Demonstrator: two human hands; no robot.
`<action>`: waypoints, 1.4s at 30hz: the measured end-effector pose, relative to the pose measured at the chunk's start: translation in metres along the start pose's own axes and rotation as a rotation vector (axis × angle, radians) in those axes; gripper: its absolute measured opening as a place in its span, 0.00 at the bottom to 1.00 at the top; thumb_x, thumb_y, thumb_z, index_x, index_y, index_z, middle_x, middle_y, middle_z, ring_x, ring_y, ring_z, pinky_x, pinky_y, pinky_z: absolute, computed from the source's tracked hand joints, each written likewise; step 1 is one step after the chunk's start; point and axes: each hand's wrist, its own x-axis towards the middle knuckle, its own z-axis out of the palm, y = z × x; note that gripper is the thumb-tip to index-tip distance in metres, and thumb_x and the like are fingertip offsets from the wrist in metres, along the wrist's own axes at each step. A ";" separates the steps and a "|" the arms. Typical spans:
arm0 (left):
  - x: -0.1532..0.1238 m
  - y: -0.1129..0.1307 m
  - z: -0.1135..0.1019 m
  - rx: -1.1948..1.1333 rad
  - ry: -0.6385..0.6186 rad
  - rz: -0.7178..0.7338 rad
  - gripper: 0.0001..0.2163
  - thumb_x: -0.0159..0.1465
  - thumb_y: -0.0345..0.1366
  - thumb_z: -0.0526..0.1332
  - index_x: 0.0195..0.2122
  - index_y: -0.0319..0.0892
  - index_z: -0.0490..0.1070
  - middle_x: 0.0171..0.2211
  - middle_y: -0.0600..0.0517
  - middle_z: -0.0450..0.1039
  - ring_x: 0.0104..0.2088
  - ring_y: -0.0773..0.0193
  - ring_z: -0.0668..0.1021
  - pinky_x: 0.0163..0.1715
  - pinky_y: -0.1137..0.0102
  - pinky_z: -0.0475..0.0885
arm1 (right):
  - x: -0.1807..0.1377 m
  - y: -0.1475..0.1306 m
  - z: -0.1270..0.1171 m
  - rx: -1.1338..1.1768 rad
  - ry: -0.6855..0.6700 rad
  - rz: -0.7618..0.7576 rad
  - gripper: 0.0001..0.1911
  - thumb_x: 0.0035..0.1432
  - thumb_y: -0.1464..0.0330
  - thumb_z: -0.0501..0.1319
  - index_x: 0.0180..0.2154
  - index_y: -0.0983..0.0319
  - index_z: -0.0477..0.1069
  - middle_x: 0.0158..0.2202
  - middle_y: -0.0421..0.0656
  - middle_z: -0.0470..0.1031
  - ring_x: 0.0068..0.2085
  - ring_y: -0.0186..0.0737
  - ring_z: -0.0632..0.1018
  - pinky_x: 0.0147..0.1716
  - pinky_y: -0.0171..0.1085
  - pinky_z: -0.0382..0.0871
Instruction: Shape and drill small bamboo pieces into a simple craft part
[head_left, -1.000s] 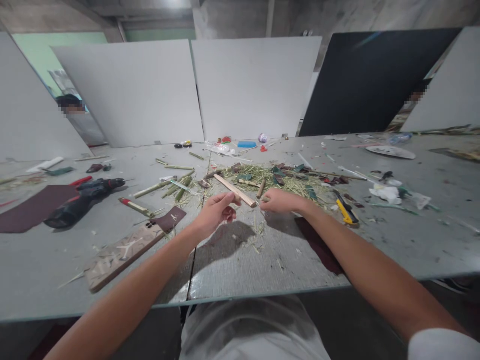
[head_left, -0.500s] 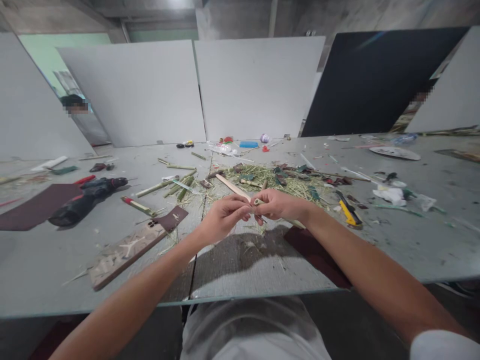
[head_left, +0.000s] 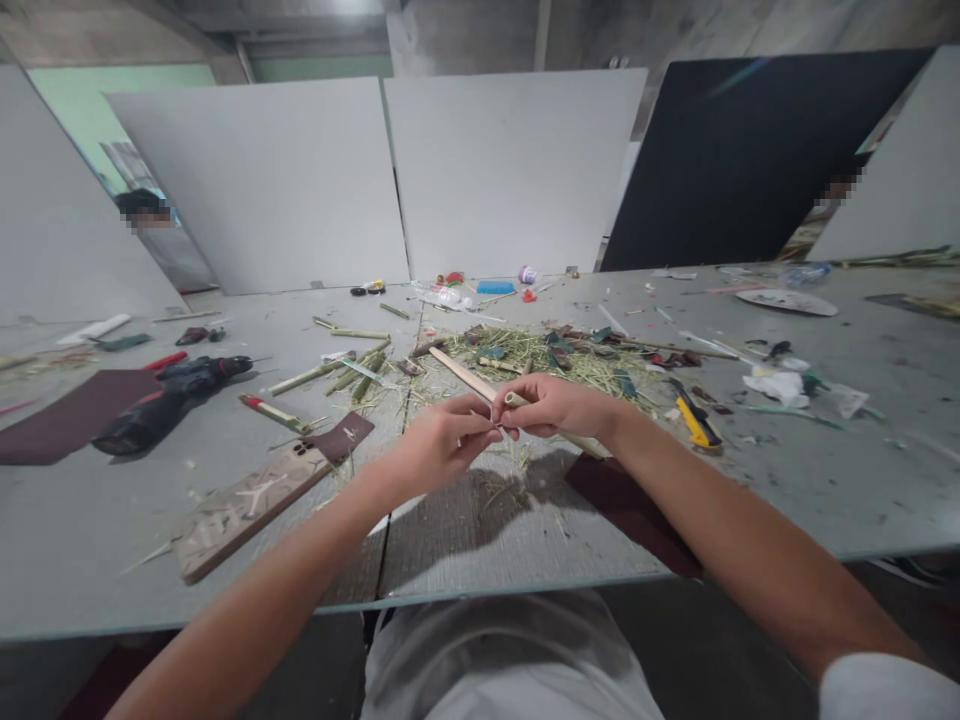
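My right hand (head_left: pixel 559 405) is closed round a pale green hollow stalk (head_left: pixel 513 399). Its cut end points left out of the fingers, and the other end shows below the palm. Fingertips of my left hand (head_left: pixel 450 440) are pinched together right beside the right fingertips. What they pinch is too small to make out. A flat pale wooden strip (head_left: pixel 459 371) reaches from the pile towards my hands; whether a hand touches it is hidden. Behind my hands lies a heap of green shavings (head_left: pixel 525 350) with dark leaf-like scraps. Loose shavings also lie below them.
To the left are a cordless drill (head_left: pixel 169 400), a phone in a patterned case (head_left: pixel 244 510) and several cut stalks (head_left: pixel 322 375). A yellow utility knife (head_left: pixel 697 418) and a dark red sheet (head_left: pixel 630 510) lie right. White panels (head_left: pixel 517 170) stand behind the table.
My left hand has shifted slightly down and left, and its fingers now pinch just beside the right fingertips. The right hand keeps its hold on the stalk.
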 end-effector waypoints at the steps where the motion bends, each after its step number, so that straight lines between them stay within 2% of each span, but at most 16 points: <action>1: 0.000 0.000 0.000 -0.016 -0.001 -0.012 0.13 0.69 0.36 0.54 0.39 0.37 0.78 0.39 0.42 0.75 0.39 0.63 0.77 0.38 0.69 0.71 | 0.001 0.001 -0.001 0.021 -0.007 -0.004 0.11 0.54 0.64 0.67 0.37 0.64 0.72 0.25 0.38 0.72 0.18 0.23 0.59 0.16 0.29 0.47; 5: 0.001 0.003 0.001 -0.022 -0.049 -0.039 0.13 0.70 0.36 0.53 0.39 0.37 0.77 0.38 0.43 0.76 0.36 0.64 0.77 0.36 0.71 0.70 | 0.001 0.002 0.000 0.038 0.008 -0.017 0.14 0.55 0.62 0.67 0.37 0.65 0.73 0.27 0.40 0.73 0.20 0.25 0.61 0.17 0.29 0.49; 9: 0.000 0.003 0.004 0.029 -0.070 -0.037 0.14 0.70 0.35 0.53 0.32 0.36 0.75 0.30 0.47 0.74 0.29 0.67 0.74 0.30 0.72 0.66 | -0.002 -0.004 0.004 -0.017 0.021 -0.003 0.15 0.55 0.62 0.66 0.39 0.65 0.74 0.26 0.39 0.70 0.21 0.25 0.60 0.18 0.29 0.50; 13: -0.002 -0.001 0.003 0.099 -0.081 -0.078 0.15 0.69 0.35 0.53 0.28 0.36 0.72 0.26 0.49 0.71 0.26 0.68 0.70 0.28 0.72 0.62 | -0.006 -0.010 0.008 -0.118 0.073 -0.023 0.17 0.54 0.60 0.67 0.42 0.63 0.75 0.20 0.32 0.58 0.21 0.26 0.58 0.19 0.30 0.50; 16: -0.003 -0.002 0.002 0.103 -0.090 -0.101 0.15 0.69 0.35 0.53 0.28 0.37 0.72 0.25 0.50 0.70 0.26 0.68 0.70 0.28 0.72 0.61 | -0.005 -0.011 0.012 -0.213 0.198 -0.061 0.14 0.53 0.59 0.68 0.35 0.63 0.75 0.18 0.31 0.53 0.19 0.26 0.55 0.18 0.30 0.47; 20: -0.002 0.002 0.000 0.064 -0.077 -0.112 0.14 0.69 0.35 0.54 0.28 0.36 0.72 0.26 0.50 0.71 0.25 0.69 0.69 0.28 0.73 0.62 | -0.002 -0.007 0.011 -0.211 0.279 -0.093 0.16 0.53 0.56 0.68 0.33 0.63 0.73 0.18 0.32 0.56 0.19 0.26 0.56 0.17 0.31 0.47; 23: -0.001 0.004 -0.002 0.038 -0.051 -0.128 0.14 0.69 0.36 0.54 0.30 0.36 0.74 0.28 0.49 0.74 0.26 0.69 0.71 0.28 0.73 0.63 | -0.004 -0.005 0.004 -0.172 0.306 -0.093 0.21 0.54 0.51 0.65 0.38 0.63 0.73 0.25 0.38 0.69 0.20 0.27 0.61 0.18 0.31 0.52; 26: -0.001 0.004 -0.004 0.044 -0.010 -0.143 0.16 0.69 0.37 0.53 0.29 0.36 0.74 0.28 0.48 0.75 0.27 0.68 0.73 0.30 0.73 0.64 | -0.008 -0.008 -0.003 -0.247 0.258 -0.007 0.27 0.54 0.48 0.64 0.43 0.64 0.73 0.31 0.43 0.74 0.20 0.27 0.62 0.18 0.32 0.52; 29: -0.001 0.004 -0.005 0.049 0.010 -0.153 0.16 0.70 0.38 0.53 0.29 0.37 0.74 0.28 0.48 0.75 0.28 0.68 0.74 0.31 0.73 0.65 | -0.011 -0.011 -0.004 -0.354 0.144 0.061 0.27 0.53 0.49 0.65 0.45 0.63 0.75 0.28 0.41 0.74 0.23 0.29 0.64 0.21 0.32 0.53; 33: -0.001 0.005 -0.006 0.045 0.009 -0.165 0.17 0.70 0.39 0.52 0.30 0.37 0.75 0.28 0.48 0.74 0.27 0.68 0.73 0.30 0.73 0.65 | -0.008 -0.011 0.003 -0.398 0.073 0.001 0.23 0.54 0.52 0.65 0.43 0.62 0.77 0.23 0.39 0.71 0.26 0.32 0.67 0.25 0.33 0.55; 37: -0.001 0.005 -0.007 0.045 0.007 -0.180 0.17 0.70 0.40 0.52 0.31 0.37 0.75 0.28 0.48 0.75 0.28 0.67 0.74 0.31 0.73 0.65 | -0.007 -0.010 0.005 -0.405 0.126 -0.020 0.18 0.55 0.54 0.65 0.33 0.63 0.76 0.22 0.38 0.69 0.23 0.30 0.63 0.22 0.33 0.53; 42: -0.001 0.007 -0.008 0.009 -0.056 -0.219 0.18 0.70 0.40 0.53 0.28 0.37 0.74 0.26 0.49 0.74 0.27 0.68 0.74 0.31 0.72 0.66 | -0.012 -0.013 0.000 -0.416 0.214 -0.068 0.17 0.55 0.54 0.65 0.30 0.63 0.73 0.21 0.36 0.61 0.21 0.29 0.59 0.20 0.33 0.49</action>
